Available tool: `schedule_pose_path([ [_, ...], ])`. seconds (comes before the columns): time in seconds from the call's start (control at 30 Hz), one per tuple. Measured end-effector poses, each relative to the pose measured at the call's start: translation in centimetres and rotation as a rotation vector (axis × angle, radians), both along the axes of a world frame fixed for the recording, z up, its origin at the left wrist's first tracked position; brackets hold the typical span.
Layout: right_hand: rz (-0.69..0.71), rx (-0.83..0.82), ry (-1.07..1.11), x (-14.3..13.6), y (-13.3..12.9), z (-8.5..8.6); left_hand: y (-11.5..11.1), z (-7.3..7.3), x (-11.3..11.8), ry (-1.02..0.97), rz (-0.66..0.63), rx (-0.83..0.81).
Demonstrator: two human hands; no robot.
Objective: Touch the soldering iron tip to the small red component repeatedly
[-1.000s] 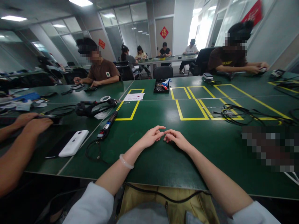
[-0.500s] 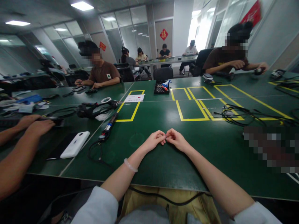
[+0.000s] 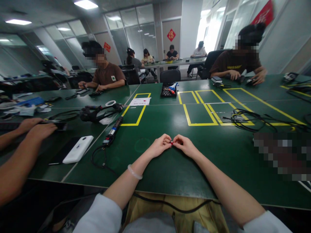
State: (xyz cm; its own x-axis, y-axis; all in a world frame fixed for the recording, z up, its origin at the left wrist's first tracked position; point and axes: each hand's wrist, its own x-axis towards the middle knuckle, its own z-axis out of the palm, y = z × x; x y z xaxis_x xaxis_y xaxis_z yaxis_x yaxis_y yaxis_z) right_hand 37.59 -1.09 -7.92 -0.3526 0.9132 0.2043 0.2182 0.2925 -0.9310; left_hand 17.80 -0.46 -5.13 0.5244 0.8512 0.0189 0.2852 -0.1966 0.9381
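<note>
My left hand (image 3: 160,145) and my right hand (image 3: 184,144) meet fingertip to fingertip above the green table (image 3: 155,174). Pinched between them is a small red piece (image 3: 171,143) with a pale or shiny spot, too small to name. Fingers of both hands are curled, and both hands touch the piece. A translucent bracelet (image 3: 134,172) circles my left wrist.
To the left lie a black cabled device (image 3: 113,131), a white power bank-like block (image 3: 78,149) and a co-worker's hands (image 3: 41,131). Yellow tape rectangles (image 3: 202,124) mark the table. A black tray (image 3: 168,94) with tools stands farther back; black cables (image 3: 245,119) lie right.
The small red piece now shows between my fingertips, where it was mostly hidden. My fingers have shifted slightly. The co-worker at the far right has drawn the hands closer together.
</note>
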Motion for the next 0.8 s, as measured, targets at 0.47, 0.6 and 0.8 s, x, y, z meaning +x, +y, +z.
schedule_pose_path([
  [0.47,0.013,-0.003,-0.074,-0.1,-0.5,0.6,2.9,2.5,-22.7,1.210,0.657,0.451],
  [0.6,0.018,-0.001,-0.073,-0.1,-0.4,0.5,3.6,2.3,-28.2,1.264,0.510,0.280],
  [0.8,0.020,-0.001,-0.076,-0.1,-0.3,0.3,3.9,2.4,-30.3,1.252,0.464,0.242],
])
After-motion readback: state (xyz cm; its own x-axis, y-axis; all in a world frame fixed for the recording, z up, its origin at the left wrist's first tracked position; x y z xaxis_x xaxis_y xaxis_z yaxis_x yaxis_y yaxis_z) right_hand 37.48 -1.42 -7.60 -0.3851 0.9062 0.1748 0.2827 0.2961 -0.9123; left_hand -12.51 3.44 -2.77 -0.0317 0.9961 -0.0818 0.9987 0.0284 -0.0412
